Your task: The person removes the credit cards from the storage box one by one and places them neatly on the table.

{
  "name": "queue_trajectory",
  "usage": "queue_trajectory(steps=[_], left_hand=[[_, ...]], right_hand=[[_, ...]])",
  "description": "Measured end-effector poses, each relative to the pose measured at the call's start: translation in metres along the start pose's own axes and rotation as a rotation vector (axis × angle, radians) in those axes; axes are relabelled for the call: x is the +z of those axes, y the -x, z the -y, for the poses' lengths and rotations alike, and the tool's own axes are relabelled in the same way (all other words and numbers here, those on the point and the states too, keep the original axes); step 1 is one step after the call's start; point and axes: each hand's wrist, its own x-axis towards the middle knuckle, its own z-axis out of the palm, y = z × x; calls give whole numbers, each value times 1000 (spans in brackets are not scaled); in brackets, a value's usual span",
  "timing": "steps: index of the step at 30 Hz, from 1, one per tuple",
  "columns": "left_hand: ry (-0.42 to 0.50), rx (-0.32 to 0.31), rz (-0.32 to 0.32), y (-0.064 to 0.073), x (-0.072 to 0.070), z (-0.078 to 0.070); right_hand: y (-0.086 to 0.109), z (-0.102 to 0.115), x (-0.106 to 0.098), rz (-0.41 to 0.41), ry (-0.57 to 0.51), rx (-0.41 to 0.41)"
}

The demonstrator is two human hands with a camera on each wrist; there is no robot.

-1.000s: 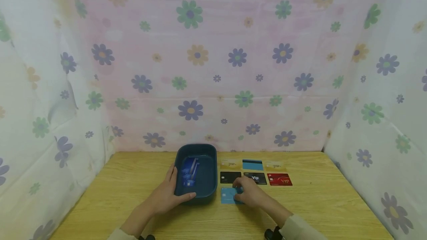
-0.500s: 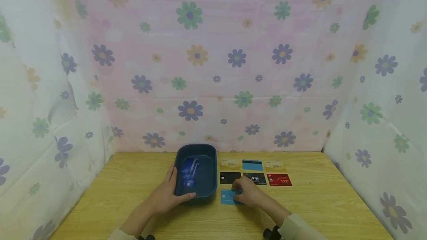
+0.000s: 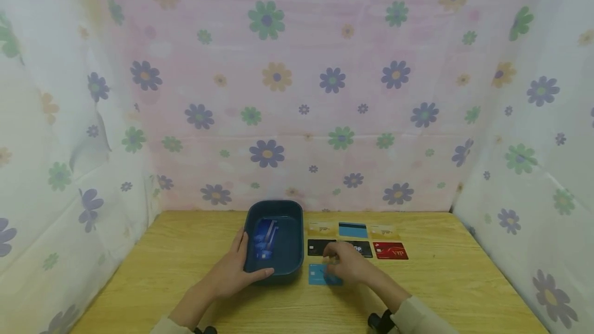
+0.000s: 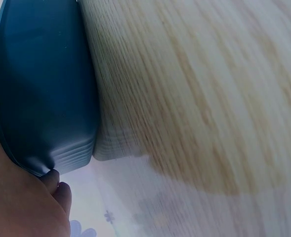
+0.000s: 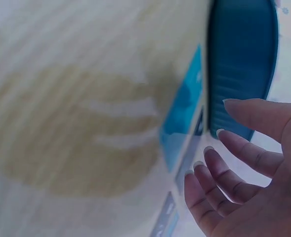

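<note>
A dark teal plastic box (image 3: 291, 249) stands on the table, with blue cards (image 3: 266, 238) lying inside it. My left hand (image 3: 226, 276) holds its left side, thumb over the near rim and fingers along the outer wall; in the left wrist view, fingertips (image 4: 50, 177) rest at the wall's corner. Just right of the box a light blue card (image 3: 317, 274) lies flat on the table. Over that card hovers my right hand (image 3: 350, 263), fingers loosely bent, thumb and forefinger apart with nothing between them. The right wrist view shows gaps between the fingers and the card (image 5: 182, 111).
Behind the light blue card lie a black card (image 3: 320, 247), a dark Vip card (image 3: 365, 249) partly behind my right hand, and a red VIP card (image 3: 391, 251). Farther back are gold cards (image 3: 322, 229) either side of a striped blue card (image 3: 352, 230). Flowered cloth (image 3: 297, 179) closes the back.
The light blue card, pinched in my right hand earlier, settled slightly nearer me and flat on the table. My right hand has let go and risen a little. The left hand stays on the box.
</note>
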Motion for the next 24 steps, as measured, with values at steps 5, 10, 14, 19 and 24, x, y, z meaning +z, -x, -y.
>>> queue_trajectory(steps=[5, 10, 14, 19, 24], left_hand=[[-2, 2, -7, -1, 1, -1], [-11, 3, -12, 0, 3, -1], [-7, 4, -11, 0, 3, -1], [2, 10, -15, 0, 2, -1], [6, 9, -11, 0, 1, 0]], right_hand=[[-7, 7, -5, -16, 18, -41], [-15, 17, -6, -28, 16, -78], [-25, 26, -3, -42, 5, -89], [-40, 36, 2, -69, -2, -129], [-52, 47, 7, -73, -7, -148]])
